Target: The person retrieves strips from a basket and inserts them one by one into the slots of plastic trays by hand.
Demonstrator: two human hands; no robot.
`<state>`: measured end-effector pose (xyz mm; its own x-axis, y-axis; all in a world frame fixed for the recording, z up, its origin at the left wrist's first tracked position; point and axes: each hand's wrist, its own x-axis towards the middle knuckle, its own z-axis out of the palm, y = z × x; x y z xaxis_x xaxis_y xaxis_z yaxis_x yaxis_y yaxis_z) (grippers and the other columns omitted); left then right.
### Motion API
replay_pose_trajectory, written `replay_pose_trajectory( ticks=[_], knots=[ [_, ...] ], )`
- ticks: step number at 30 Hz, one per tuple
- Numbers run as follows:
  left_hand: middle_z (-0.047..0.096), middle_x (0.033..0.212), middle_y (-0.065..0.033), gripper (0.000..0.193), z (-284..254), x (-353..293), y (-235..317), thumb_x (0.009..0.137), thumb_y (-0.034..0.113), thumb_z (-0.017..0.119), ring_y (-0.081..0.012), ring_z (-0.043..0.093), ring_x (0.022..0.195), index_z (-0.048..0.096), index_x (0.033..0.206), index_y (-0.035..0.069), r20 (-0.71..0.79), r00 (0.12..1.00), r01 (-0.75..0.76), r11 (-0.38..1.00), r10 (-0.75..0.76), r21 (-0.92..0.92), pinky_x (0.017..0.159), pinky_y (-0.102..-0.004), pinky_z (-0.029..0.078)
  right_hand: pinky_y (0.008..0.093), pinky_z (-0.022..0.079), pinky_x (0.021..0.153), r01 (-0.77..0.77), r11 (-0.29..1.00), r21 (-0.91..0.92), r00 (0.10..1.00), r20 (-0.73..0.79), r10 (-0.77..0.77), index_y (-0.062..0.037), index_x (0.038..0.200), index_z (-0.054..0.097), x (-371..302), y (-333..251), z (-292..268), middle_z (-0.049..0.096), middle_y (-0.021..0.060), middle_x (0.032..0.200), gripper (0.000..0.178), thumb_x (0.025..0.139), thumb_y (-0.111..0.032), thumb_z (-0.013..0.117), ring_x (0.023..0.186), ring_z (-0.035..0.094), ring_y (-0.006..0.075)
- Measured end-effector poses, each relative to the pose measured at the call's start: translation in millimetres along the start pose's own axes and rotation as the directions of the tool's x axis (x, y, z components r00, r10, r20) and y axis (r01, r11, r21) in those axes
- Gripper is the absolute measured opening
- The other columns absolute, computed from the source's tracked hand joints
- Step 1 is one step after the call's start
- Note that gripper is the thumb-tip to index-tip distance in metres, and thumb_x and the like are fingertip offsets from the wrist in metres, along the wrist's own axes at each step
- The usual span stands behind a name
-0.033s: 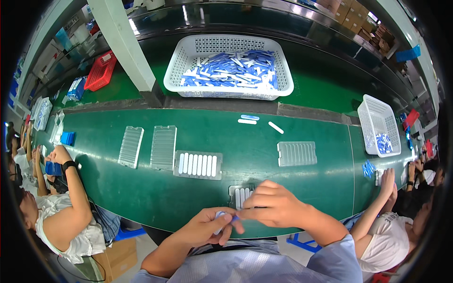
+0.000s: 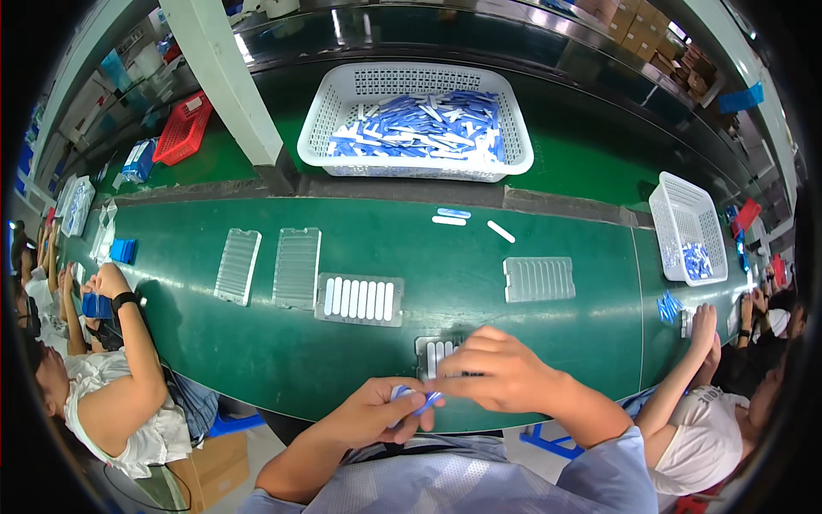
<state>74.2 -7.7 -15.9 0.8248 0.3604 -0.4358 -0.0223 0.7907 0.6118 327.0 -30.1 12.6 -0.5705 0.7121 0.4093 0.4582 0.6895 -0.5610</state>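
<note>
My left hand (image 2: 385, 413) is closed around a few flat, round-ended blue-and-white strips (image 2: 408, 397), held low at the table's near edge. Bent over their right end is my right hand (image 2: 484, 370), fingers drawn together; what lies between its fingertips is hidden. Partly under that hand is a clear slotted tray (image 2: 423, 349) with several white strips standing side by side in it. Farther left, another clear tray (image 2: 359, 321) holds a row of white strips.
Three slotted trays without strips lie about: left (image 2: 237, 267), centre-left (image 2: 296, 267) and right (image 2: 539, 280). Loose strips (image 2: 501, 231) lie beyond. A white basket (image 2: 414, 168) heaped with strips stands behind, near a post (image 2: 224, 81). Co-workers sit on both sides.
My right fingertips have shifted slightly at the strips' end, and more of the blue strip shows between my hands. The trays have not moved.
</note>
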Motion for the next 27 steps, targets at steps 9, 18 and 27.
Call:
replay_pose_trajectory(
  ticks=[9, 18, 27],
  knots=[
    [0.073, 0.083, -0.006, 0.023, 15.0, 4.8, -2.0, 0.103, 0.014, 0.059, -0.0029, 0.047, 0.047, 0.069, 0.111, -0.004, -0.225, 0.947, -0.136, 0.922, 0.229, 0.364, 0.044, -0.0206, 0.038, 0.0316, 0.051, 0.069, -0.5, 0.695, 0.517, 0.813, 0.006, 0.582, -0.0087, 0.127, 0.063, -10.0, -13.5, 12.2, 0.068, 0.0047, 0.084, 0.038, 0.09, -0.009, 0.072, 0.069, 0.062, 0.0168],
    [0.076, 0.085, -0.013, 0.019, 18.3, 3.9, 1.7, 0.101, 0.006, 0.058, -0.0034, 0.046, 0.042, 0.071, 0.106, -0.008, -0.293, 0.912, -0.146, 0.894, 0.288, 0.424, 0.04, -0.0202, 0.036, 0.0213, 0.046, 0.06, -0.498, 0.417, 0.76, 0.519, -0.124, 0.846, 0.0027, 0.089, 0.075, -26.3, 6.8, 1.1, 0.071, 0.0036, 0.074, 0.009, 0.09, -0.006, 0.076, 0.066, 0.059, 0.0043],
    [0.076, 0.086, -0.0131, 0.021, 14.1, 6.7, -1.1, 0.101, 0.007, 0.058, -0.0037, 0.047, 0.042, 0.071, 0.108, -0.008, -0.258, 0.922, -0.158, 0.89, 0.288, 0.429, 0.04, -0.0204, 0.037, 0.0341, 0.048, 0.074, -0.542, 0.809, 0.228, 0.839, 0.087, 0.537, -0.0074, 0.09, 0.073, -25.9, 22.1, -14.2, 0.068, 0.0039, 0.073, 0.015, 0.076, -0.007, 0.075, 0.065, 0.064, 0.0202]
  ],
)
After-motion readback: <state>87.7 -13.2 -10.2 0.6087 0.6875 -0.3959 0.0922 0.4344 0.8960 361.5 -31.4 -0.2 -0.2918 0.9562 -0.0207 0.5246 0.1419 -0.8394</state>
